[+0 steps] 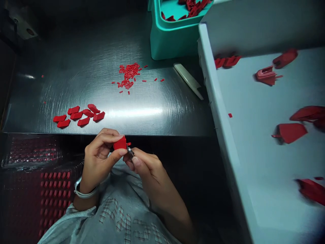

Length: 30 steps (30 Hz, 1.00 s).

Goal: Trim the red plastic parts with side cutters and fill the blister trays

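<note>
**left hand (100,158) and right hand (148,169) meet on a red plastic piece (120,143)**

the left hand pinches the red plastic piece between thumb and forefinger, its other fingers curled behind. the right hand is closed around a small metal tool (130,152), its exact kind hard to tell because the fingers hide most of it. the tool's tip sits at the piece's right end, touching it or just beside it, near a tiny red nub (128,144). the piece's long axis runs roughly across the view, tilted slightly up to the right, so its right end faces the right hand; the left hand is nearer, wrapped around the piece.

both hands are held just below the front edge of the brushed steel worktop (76,67). on it lie a cluster of flat red pieces (78,115) and a scatter of tiny red bits (128,76), with a pale flat blade (188,80) near a teal bin (172,42) of red parts. to the right, a pale grey tray (256,189) carries larger red moulded parts (289,133). at lower left, a clear tray (31,152) holds rows of small red pieces. a white band (85,192) circles the left wrist.
</note>
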Each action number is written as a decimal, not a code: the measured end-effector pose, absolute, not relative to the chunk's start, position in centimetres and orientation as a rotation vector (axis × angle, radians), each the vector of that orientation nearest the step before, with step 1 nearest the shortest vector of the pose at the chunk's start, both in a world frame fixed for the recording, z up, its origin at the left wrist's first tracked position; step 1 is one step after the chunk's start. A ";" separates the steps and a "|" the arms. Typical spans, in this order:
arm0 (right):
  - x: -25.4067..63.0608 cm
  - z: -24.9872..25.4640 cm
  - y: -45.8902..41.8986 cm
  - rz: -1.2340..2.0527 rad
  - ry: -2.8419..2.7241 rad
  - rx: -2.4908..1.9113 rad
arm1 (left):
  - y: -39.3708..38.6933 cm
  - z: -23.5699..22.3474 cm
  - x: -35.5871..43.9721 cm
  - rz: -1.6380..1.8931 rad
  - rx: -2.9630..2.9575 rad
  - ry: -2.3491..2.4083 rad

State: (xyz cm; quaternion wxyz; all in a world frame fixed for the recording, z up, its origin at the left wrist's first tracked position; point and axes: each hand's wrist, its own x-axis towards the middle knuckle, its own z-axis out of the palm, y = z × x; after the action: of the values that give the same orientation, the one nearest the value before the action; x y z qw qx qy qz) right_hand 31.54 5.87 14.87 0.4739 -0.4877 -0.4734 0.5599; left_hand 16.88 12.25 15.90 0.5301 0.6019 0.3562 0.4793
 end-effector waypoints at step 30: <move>31.2 11.0 7.4 1.644 -0.517 -1.052 | 16.8 15.1 11.0 0.839 2.411 1.701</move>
State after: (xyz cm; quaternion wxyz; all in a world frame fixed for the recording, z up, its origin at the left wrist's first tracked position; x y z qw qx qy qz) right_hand 31.17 7.39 11.01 0.5320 -0.4412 -0.2167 0.6894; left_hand 11.00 16.81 15.11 0.0369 0.7854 0.5540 0.2734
